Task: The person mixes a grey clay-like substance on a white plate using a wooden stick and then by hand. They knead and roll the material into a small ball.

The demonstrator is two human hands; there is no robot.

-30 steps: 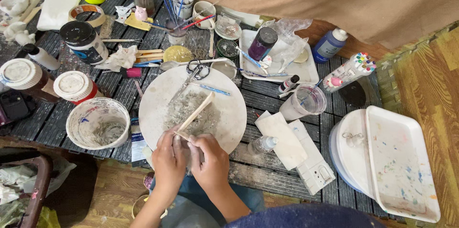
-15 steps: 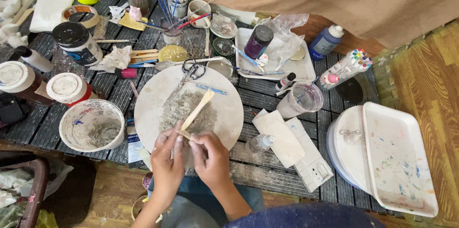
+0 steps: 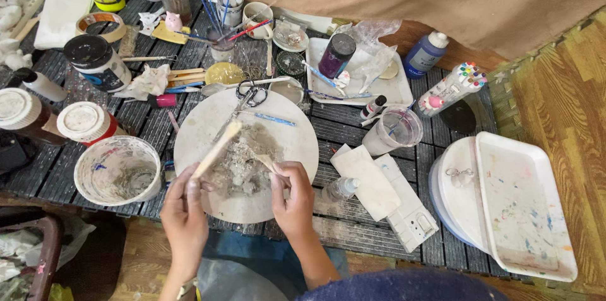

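Left hand grips a flat wooden stick, right hand pinches a small scraper — both over grey paste centred on the round board, rim clear.

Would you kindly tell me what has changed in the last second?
The hands have parted: the left hand now holds the long flat wooden stick alone, and the right hand holds a small scraper over the grey paste. The round white board stayed put.

bare round board rim, white bucket left, perhaps scissors behind
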